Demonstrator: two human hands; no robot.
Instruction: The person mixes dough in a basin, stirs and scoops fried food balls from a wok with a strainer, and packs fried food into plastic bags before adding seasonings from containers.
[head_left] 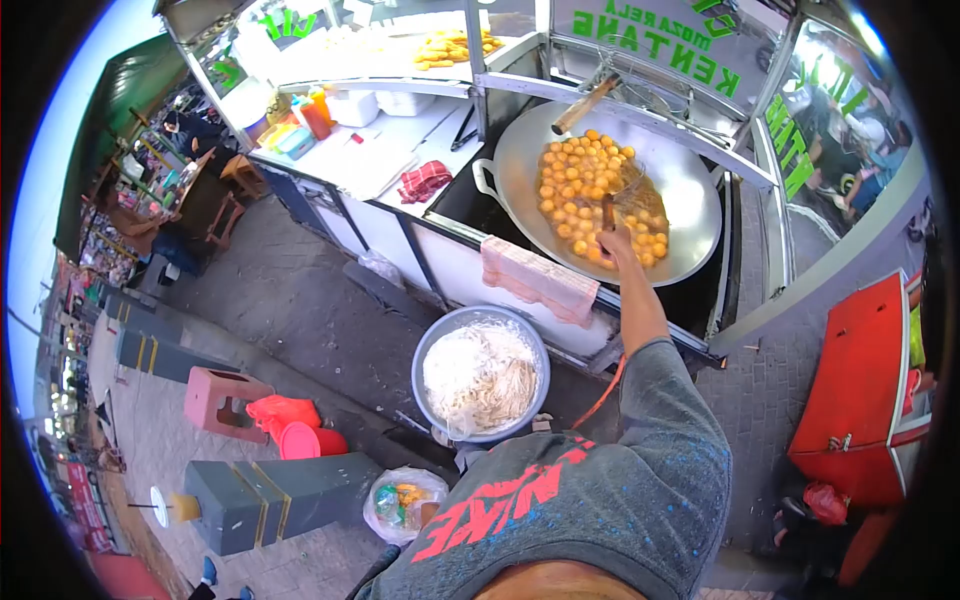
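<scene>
Daylit grey ground (300, 265) lay left of the right hand (613, 242), green-lettered glass (655, 45) stood beyond, red cabinet (848, 370) stood rightward.

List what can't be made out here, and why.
Head view:
Left hand's grip: blocked by the shirt.
Working end of the tool in the right hand: partly lost among oil and frying balls.
Bottom of the wok: covered by the same.
Contents of the plastic bag: too small.
People behind the right glass pane: small, blurred.
</scene>
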